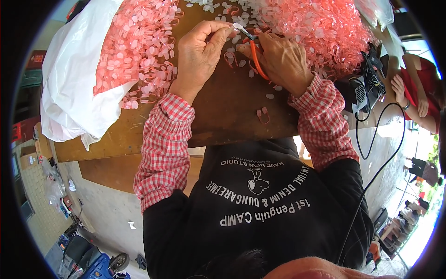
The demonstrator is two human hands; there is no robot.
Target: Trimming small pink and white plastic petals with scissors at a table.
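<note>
My left hand [199,53] is closed in a pinch at the far middle of the table, holding a small white oval plastic piece [238,27] by its edge. My right hand [285,60] grips a pair of orange-handled cutters [258,64]. Their metal tips meet the white piece or lie right against it; whether the blades are apart is too small to tell. Beneath both hands, loose white ovals and pink looped plastic pieces lie scattered. One pink looped piece [264,115] rests alone nearer the front edge.
A big heap of pink clear plastic pieces [320,32] rises at the far right. Another pink heap [134,46] spills from a white plastic bag [74,93] on the left. Black cables [371,69] hang off the table's right side. Another person's hand [398,88] is beyond them.
</note>
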